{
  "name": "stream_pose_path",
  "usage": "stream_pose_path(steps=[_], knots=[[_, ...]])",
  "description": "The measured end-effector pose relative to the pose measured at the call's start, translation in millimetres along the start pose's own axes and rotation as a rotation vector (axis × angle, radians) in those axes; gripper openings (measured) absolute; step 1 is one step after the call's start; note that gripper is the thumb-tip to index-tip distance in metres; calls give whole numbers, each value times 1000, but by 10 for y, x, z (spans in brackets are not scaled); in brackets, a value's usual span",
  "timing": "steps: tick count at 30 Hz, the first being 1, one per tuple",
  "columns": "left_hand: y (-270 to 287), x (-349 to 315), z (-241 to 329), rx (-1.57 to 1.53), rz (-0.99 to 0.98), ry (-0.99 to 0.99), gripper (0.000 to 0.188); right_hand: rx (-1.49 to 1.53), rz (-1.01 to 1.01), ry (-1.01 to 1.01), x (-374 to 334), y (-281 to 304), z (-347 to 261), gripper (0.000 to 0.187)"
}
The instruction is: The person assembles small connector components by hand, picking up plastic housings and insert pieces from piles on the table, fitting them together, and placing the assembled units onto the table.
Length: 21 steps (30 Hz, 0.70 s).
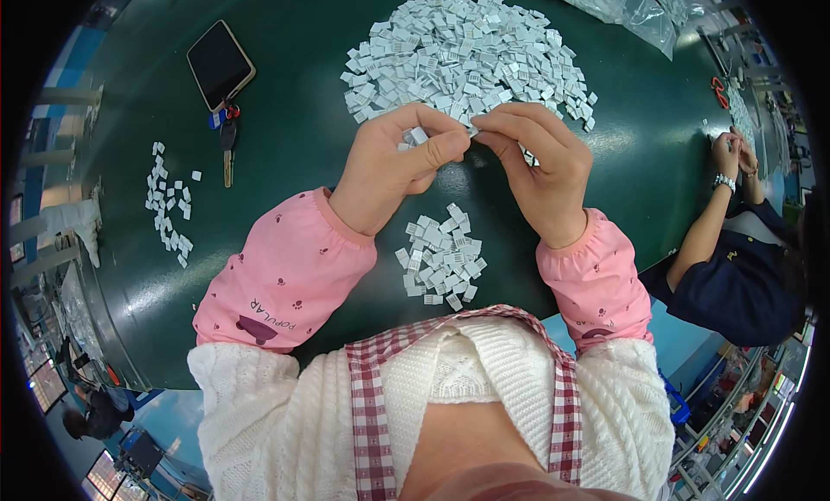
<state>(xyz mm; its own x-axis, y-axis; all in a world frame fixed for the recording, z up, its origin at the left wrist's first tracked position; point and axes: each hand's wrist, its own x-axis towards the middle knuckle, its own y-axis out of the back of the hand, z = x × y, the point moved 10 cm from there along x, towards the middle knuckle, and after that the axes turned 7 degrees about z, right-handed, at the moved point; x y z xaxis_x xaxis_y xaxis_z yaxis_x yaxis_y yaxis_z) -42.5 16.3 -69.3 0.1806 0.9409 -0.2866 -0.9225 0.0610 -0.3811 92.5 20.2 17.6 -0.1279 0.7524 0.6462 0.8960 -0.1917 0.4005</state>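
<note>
My left hand (391, 162) is closed around a few small white plastic pieces (416, 136), which show between its curled fingers and thumb. A small white plastic piece (473, 130) sits at the fingertips where both hands meet, and my right hand (546, 171) pinches it. These pieces are flat and blocky, with slots like connector housings. Just beyond my hands spreads a large pile of the same white pieces (462, 56). Between my forearms, nearer my body, lies a smaller heap (439, 257). My fingers partly hide the pinched piece.
On the dark green table (294, 146), a phone (221, 66) and keys (228, 146) lie at the far left. Loose white pieces (169, 198) are scattered below them. Clear plastic bags (614, 6) lie at the back right. A co-worker (735, 250) works at the right edge.
</note>
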Motion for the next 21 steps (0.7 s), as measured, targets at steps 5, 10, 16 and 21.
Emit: stream_pose_path(steps=[5, 10, 16, 21], knots=[[-3, 19, -57, -241, 14, 117, 16, 223, -15, -98, 5, 11, 118, 22], [-5, 8, -91, -172, 1, 122, 16, 110, -75, 19, 14, -29, 14, 25], [63, 18, -145, -122, 23, 125, 19, 7, -74, 130, -11, -66, -81, 25], [72, 32, -164, -157, 43, 133, 19, 42, -85, 76, -14, -132, -23, 21]])
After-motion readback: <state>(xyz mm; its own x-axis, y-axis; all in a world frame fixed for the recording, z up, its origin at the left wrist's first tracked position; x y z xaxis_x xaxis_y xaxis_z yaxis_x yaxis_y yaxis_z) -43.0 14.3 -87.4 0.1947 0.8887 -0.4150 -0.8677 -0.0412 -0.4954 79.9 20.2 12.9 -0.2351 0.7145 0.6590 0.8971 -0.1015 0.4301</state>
